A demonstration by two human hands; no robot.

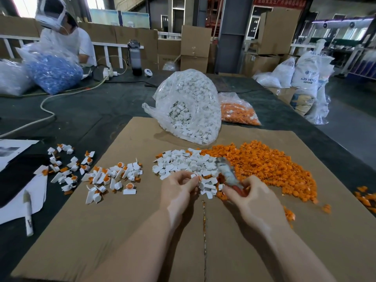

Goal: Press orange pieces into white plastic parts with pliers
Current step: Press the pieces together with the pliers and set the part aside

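Right hand (251, 197) fingers grip blurred pliers (227, 174); left hand (178, 189) fingers pinch a half-hidden white part (195, 176).

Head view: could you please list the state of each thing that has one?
left hand: pinches a white part with orange piece
right hand: grips pliers, blurred
white parts bag: open, lying on its side
orange pieces bag: lying flat behind it
assembled parts: scattered to the left
water bottle: upright

Two hands (179, 188), one pliers (227, 174), four plastic bags (189, 106), one bottle (135, 58).
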